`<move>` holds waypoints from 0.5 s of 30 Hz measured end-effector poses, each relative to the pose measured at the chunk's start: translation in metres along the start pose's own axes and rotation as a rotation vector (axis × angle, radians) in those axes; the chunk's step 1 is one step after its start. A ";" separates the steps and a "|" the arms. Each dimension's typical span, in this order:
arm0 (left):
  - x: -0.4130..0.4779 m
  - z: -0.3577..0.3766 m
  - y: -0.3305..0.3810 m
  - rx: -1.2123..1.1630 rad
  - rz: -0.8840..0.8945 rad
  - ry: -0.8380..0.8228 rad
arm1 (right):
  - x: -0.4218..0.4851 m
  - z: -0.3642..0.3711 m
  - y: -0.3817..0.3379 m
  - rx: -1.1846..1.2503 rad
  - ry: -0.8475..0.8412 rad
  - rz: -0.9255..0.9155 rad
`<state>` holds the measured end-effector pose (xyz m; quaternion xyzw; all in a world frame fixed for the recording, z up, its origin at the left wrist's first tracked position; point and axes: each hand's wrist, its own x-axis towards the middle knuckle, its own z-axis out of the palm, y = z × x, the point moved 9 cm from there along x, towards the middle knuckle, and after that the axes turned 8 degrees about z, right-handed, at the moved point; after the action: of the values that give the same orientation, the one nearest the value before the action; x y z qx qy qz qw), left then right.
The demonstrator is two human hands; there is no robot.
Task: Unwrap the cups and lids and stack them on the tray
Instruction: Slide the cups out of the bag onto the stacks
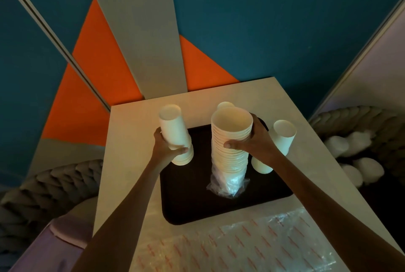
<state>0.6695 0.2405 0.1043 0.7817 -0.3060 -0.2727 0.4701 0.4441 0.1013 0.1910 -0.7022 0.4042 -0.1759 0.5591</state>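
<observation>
A dark tray (186,201) lies on a pale table. My left hand (164,149) is shut on a short stack of white paper cups (175,133), bottoms up, held over the tray's left edge. My right hand (252,142) grips a tall upright stack of white cups (231,140) near its top. That stack's base sits on the tray inside a crumpled clear plastic wrap (230,186), pushed down around the bottom. An upside-down cup stack (280,138) stands at the tray's right side. Another white cup top (224,105) peeks out behind the tall stack.
A clear plastic bag with red print (241,247) lies flat on the table (122,162) near me. Braided grey cushions (43,188) flank the table on both sides, with white fluffy balls (350,157) on the right. A blue and orange wall stands behind.
</observation>
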 end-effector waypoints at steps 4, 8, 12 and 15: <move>-0.004 -0.006 -0.007 -0.072 -0.062 0.027 | -0.001 0.004 0.003 0.013 -0.021 0.019; -0.011 -0.038 0.042 -0.114 0.129 0.211 | -0.002 0.008 0.004 0.025 -0.037 0.018; -0.020 -0.047 0.125 -0.045 0.370 0.237 | -0.005 0.010 0.000 0.027 -0.038 0.004; -0.021 -0.013 0.173 0.122 0.409 -0.030 | -0.006 0.010 0.000 0.022 -0.027 -0.011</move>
<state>0.6266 0.1988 0.2684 0.7261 -0.4811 -0.1645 0.4629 0.4479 0.1124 0.1889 -0.7005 0.3908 -0.1739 0.5712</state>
